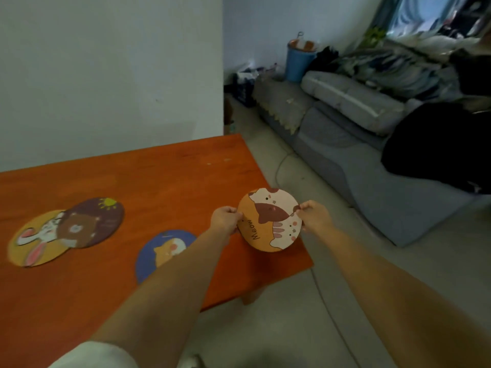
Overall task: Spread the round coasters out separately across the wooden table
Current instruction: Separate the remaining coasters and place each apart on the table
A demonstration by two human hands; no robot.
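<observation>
An orange round coaster with a cat and the word "Meow" (268,221) is held over the right end of the wooden table (159,176). My left hand (225,219) pinches its left rim and my right hand (313,216) pinches its right rim. A blue coaster with a cat (159,251) lies flat on the table, partly hidden by my left forearm. At the left, a brown bear coaster (90,221) overlaps a yellow rabbit coaster (32,240).
The table's right edge and near corner (305,264) lie just under the held coaster, with tiled floor beyond. A grey sofa (358,144) with cushions and a dark bundle stands to the right. A white wall rises behind the table.
</observation>
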